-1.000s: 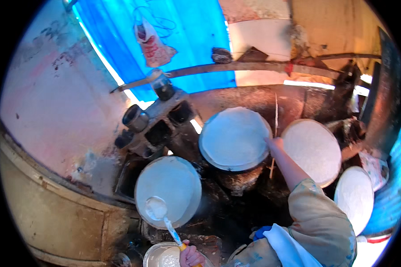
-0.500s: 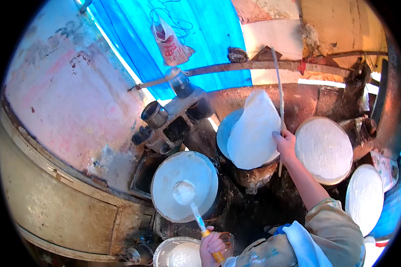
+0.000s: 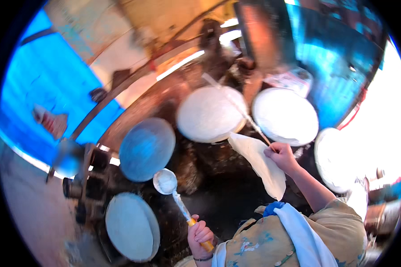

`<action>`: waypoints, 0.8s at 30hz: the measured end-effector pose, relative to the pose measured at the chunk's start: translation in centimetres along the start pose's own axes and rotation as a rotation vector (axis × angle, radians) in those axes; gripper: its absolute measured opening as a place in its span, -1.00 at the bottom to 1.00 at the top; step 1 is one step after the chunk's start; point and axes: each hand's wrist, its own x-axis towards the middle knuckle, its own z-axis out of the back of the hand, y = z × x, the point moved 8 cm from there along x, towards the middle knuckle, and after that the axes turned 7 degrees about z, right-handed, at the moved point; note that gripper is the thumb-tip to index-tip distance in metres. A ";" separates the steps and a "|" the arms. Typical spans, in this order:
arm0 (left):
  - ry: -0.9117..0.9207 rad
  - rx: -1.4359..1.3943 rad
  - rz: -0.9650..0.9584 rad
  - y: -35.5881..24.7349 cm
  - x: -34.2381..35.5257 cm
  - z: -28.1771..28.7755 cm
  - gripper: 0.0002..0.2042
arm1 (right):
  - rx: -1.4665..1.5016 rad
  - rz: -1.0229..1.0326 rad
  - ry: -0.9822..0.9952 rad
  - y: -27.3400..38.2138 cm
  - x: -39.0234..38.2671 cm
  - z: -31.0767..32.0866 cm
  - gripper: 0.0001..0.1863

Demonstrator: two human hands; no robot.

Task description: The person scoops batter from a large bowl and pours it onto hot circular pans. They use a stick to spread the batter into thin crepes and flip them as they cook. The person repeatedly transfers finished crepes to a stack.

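My left hand [image 3: 199,235] grips the orange handle of a ladle [image 3: 165,182] whose bowl holds white batter, held above the dark stove between two round pans. My right hand [image 3: 280,154] holds a thin stick [image 3: 236,109], and a floppy white sheet [image 3: 259,163] hangs down from it beside my forearm. A bluish bare round pan [image 3: 147,149] sits just left of the ladle. Beyond it a pan [image 3: 210,114] is covered with a white layer.
More round white-covered pans lie at the right [image 3: 286,115], the far right [image 3: 338,159] and the lower left [image 3: 131,226]. Dark burner fittings [image 3: 78,187] stand at the left. A blue tarp [image 3: 35,98] and a wooden rail [image 3: 133,78] run behind the stove.
The view has swung to the right. The white sheet has come off the pan and now dangles from the stick. The ladle has lifted away from the lower left pan.
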 end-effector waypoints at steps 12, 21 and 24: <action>0.043 0.072 0.576 19.5 11.9 -2.4 -0.79 | 0.148 -0.139 -1.023 -16.1 -27.4 40.3 -0.93; 0.009 0.061 0.732 33.1 14.8 -2.6 -0.73 | -0.799 -0.364 -0.995 -7.5 -40.5 59.9 -0.87; -0.045 0.029 0.735 37.1 14.9 -1.9 -0.74 | -1.404 -0.541 -0.873 -13.6 -42.9 57.0 -0.83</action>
